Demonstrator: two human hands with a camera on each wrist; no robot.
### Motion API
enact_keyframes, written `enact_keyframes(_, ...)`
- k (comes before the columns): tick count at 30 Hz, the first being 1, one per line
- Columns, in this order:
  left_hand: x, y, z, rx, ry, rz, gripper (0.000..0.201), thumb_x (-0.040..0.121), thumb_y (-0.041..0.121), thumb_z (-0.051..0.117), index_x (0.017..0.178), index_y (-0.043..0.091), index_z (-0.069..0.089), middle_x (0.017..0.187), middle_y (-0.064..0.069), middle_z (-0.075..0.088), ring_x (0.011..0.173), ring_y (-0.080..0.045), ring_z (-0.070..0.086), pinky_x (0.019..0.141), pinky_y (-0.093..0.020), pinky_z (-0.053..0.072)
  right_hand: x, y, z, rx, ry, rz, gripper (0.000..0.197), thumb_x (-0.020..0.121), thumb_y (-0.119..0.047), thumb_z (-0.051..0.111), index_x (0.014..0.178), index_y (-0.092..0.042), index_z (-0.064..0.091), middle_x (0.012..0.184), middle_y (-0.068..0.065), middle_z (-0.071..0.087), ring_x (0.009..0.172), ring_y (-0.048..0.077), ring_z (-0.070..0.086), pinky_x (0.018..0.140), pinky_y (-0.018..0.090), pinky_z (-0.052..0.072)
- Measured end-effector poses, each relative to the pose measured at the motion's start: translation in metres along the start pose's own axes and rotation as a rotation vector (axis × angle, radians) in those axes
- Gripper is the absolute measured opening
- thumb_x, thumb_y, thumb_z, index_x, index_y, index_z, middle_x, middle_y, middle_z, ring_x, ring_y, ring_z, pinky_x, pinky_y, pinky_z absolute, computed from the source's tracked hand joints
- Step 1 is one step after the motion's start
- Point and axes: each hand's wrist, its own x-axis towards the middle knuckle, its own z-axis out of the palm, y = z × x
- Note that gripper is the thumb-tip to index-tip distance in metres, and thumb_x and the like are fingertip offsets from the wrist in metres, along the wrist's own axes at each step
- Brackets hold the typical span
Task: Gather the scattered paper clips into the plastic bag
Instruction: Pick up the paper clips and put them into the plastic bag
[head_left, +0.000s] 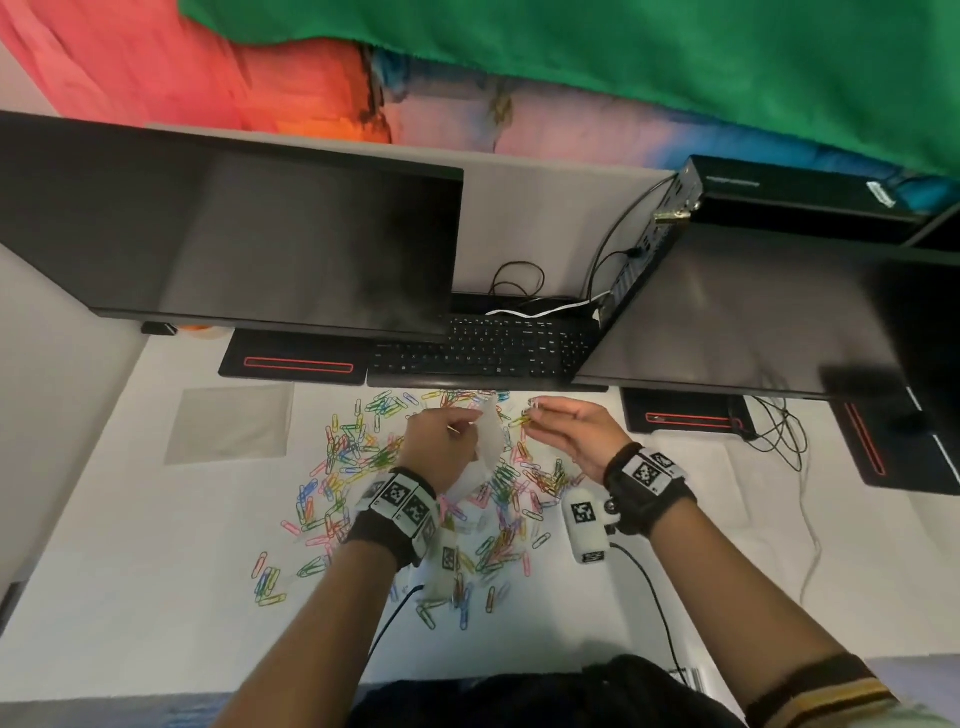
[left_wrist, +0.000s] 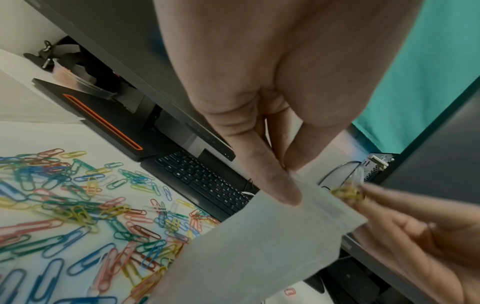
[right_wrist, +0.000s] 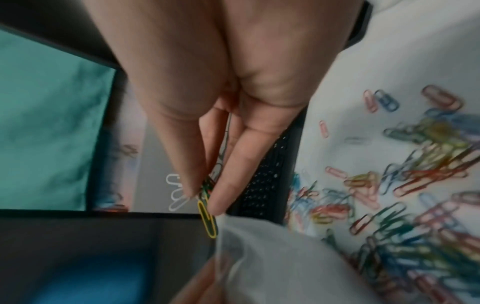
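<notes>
Open tabletop (head_left: 156, 597) left of and in front of the scattered paper clips (head_left: 358, 457). Far side blocked by keyboard (head_left: 483, 348) and overhanging left monitor (head_left: 234, 239). Right blocked by second monitor (head_left: 753, 312), its stand (head_left: 685, 415) and loose cables (head_left: 779, 431). Clear sheet (head_left: 228, 423) lying flat far left.

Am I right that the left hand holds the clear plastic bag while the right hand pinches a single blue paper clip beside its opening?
Not quite: the right hand pinches a small bunch of paper clips, a yellow one foremost, not a single blue one, as the right wrist view shows. The left hand does hold the clear plastic bag.
</notes>
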Motion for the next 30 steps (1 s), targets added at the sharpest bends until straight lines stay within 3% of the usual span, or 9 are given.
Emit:
enact_keyframes(5, -0.004, 0.007, 0.005, 0.000, -0.015, 0.031, 0.023, 0.093, 0.008, 0.058, 0.110, 0.012, 0.073, 0.084, -0.004, 0.077, 0.068, -0.013, 0.073, 0.072, -0.029, 0.062, -0.007, 0.003, 0.026, -0.259, -0.101, -0.019, 0.029, 0.084, 0.000, 0.067, 0.113, 0.002, 0.065, 0.102, 0.019, 0.072, 0.094, 0.029, 0.071, 0.088, 0.035, 0.056)
enact_keyframes(10, -0.004, 0.006, 0.008, -0.002, 0.005, 0.042, 0.024, 0.092, 0.007, 0.058, 0.110, 0.011, 0.073, 0.083, -0.005, 0.076, 0.071, -0.017, 0.073, 0.074, -0.035, 0.062, 0.000, 0.021, 0.041, -0.816, 0.066, -0.161, 0.023, 0.085, -0.003, 0.064, 0.105, -0.008, 0.073, 0.103, 0.011, 0.073, 0.086, 0.017, 0.072, 0.082, 0.030, 0.059)
enact_keyframes(12, -0.003, 0.004, 0.009, -0.001, 0.025, 0.074, 0.023, 0.091, 0.008, 0.059, 0.108, 0.013, 0.074, 0.080, -0.004, 0.077, 0.070, -0.017, 0.073, 0.074, -0.037, 0.062, 0.000, 0.020, 0.049, -1.005, 0.130, -0.247, 0.023, 0.081, -0.003, 0.066, 0.099, -0.013, 0.076, 0.091, 0.006, 0.075, 0.077, 0.009, 0.069, 0.077, 0.020, 0.057)
enact_keyframes(16, -0.001, 0.005, 0.007, -0.004, 0.019, 0.072, 0.024, 0.091, 0.008, 0.060, 0.111, 0.012, 0.073, 0.082, -0.005, 0.076, 0.069, -0.015, 0.073, 0.075, -0.034, 0.062, -0.001, 0.013, 0.055, -1.347, -0.059, -0.432, 0.020, 0.087, -0.011, 0.061, 0.088, -0.018, 0.079, 0.081, -0.001, 0.075, 0.057, -0.008, 0.051, 0.069, 0.012, 0.040)
enact_keyframes(19, -0.002, 0.003, 0.004, -0.018, 0.021, 0.069, 0.023, 0.092, 0.008, 0.060, 0.112, 0.011, 0.072, 0.083, -0.004, 0.076, 0.069, -0.014, 0.073, 0.072, -0.031, 0.062, 0.001, 0.004, 0.047, -1.035, -0.138, -0.335, 0.018, 0.090, -0.009, 0.062, 0.099, -0.014, 0.076, 0.090, 0.001, 0.075, 0.072, 0.007, 0.069, 0.068, 0.018, 0.054)
enact_keyframes(22, -0.002, 0.001, -0.001, -0.023, 0.057, 0.055, 0.023, 0.094, 0.007, 0.057, 0.110, 0.013, 0.073, 0.085, -0.004, 0.076, 0.069, -0.012, 0.072, 0.069, -0.024, 0.061, 0.019, 0.000, 0.020, -0.721, 0.017, -0.247, 0.018, 0.093, -0.006, 0.058, 0.104, -0.008, 0.073, 0.098, 0.011, 0.073, 0.091, 0.028, 0.071, 0.074, 0.034, 0.060)
enact_keyframes(25, -0.002, -0.006, -0.004, -0.033, 0.078, 0.048, 0.024, 0.094, 0.009, 0.057, 0.109, 0.015, 0.074, 0.083, -0.001, 0.076, 0.068, -0.011, 0.072, 0.071, -0.027, 0.061, 0.051, 0.012, -0.024, -1.318, 0.219, -0.124, 0.032, 0.097, -0.024, 0.053, 0.126, -0.015, 0.061, 0.134, 0.007, 0.058, 0.120, 0.027, 0.056, 0.105, 0.034, 0.042)
enact_keyframes(27, 0.000, -0.012, -0.005, -0.051, 0.081, 0.038, 0.023, 0.093, 0.010, 0.057, 0.107, 0.018, 0.074, 0.077, 0.002, 0.076, 0.069, -0.013, 0.072, 0.073, -0.036, 0.062, 0.061, 0.030, -0.038, -1.549, 0.170, -0.010, 0.052, 0.100, -0.035, 0.043, 0.147, -0.013, 0.035, 0.156, 0.009, 0.029, 0.141, 0.027, 0.033, 0.115, 0.032, 0.024)
enact_keyframes(30, 0.001, -0.016, -0.007, -0.029, 0.090, 0.037, 0.024, 0.092, 0.012, 0.056, 0.103, 0.022, 0.075, 0.074, 0.002, 0.075, 0.069, -0.017, 0.073, 0.073, -0.039, 0.062, 0.058, 0.055, -0.031, -1.666, -0.035, -0.052, 0.058, 0.103, -0.036, 0.029, 0.154, -0.016, 0.008, 0.161, 0.010, 0.003, 0.148, 0.024, 0.011, 0.117, 0.030, 0.011)
